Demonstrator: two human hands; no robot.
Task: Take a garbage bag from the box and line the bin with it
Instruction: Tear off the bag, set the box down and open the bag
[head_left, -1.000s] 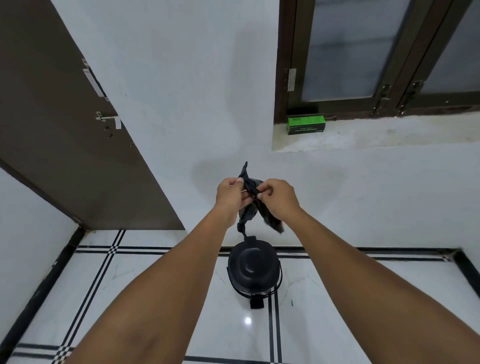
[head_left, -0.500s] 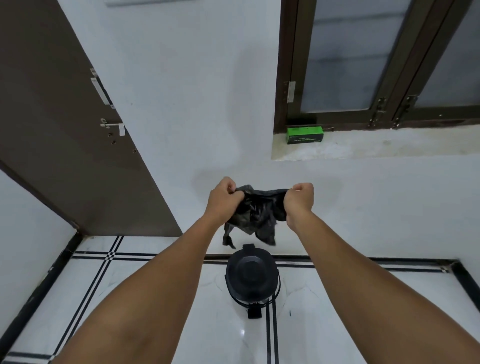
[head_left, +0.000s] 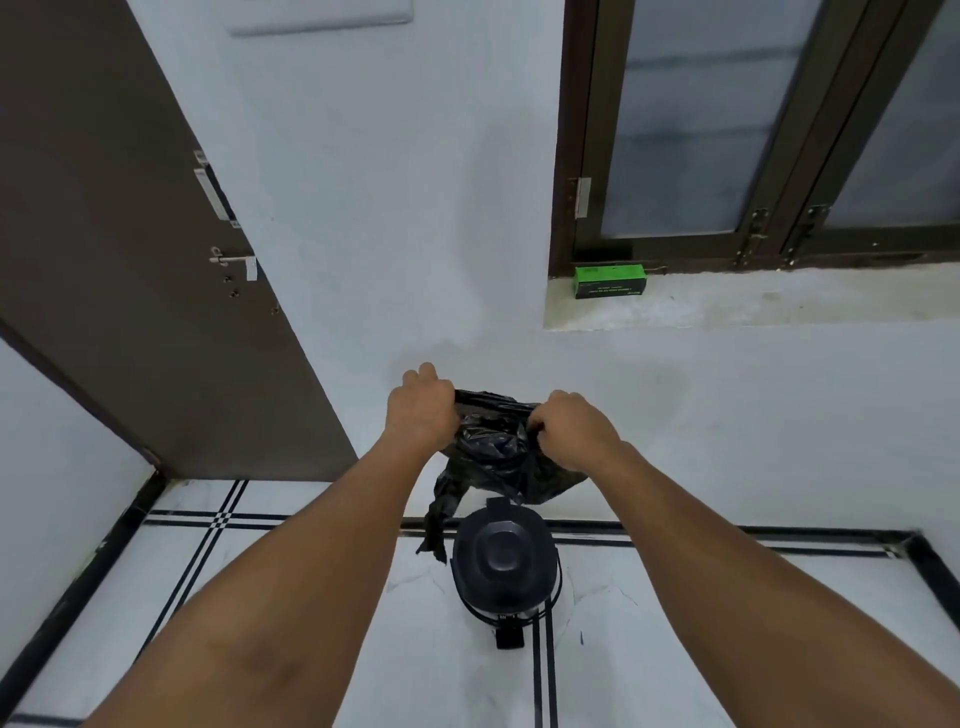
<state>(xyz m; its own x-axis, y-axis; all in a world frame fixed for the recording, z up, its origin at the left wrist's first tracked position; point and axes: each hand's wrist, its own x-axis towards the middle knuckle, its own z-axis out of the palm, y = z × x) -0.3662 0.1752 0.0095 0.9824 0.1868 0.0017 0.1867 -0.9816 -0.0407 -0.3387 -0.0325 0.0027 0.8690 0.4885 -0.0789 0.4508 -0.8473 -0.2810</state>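
Left hand (head_left: 422, 411) and right hand (head_left: 574, 428) each clench the crumpled black plastic garbage bag (head_left: 496, 452), stretched apart above the lidded black round bin (head_left: 505, 566), probably to find its mouth.

Both bare forearms reach from the lower corners of the frame toward its centre, almost straight, and come closer to each other at the wrists. The left hand (head_left: 422, 410) is closed into a fist, knuckles up, a little higher in the frame than the right one. The right hand (head_left: 574, 427) is also closed, its fingers curled under and pinching toward the left.
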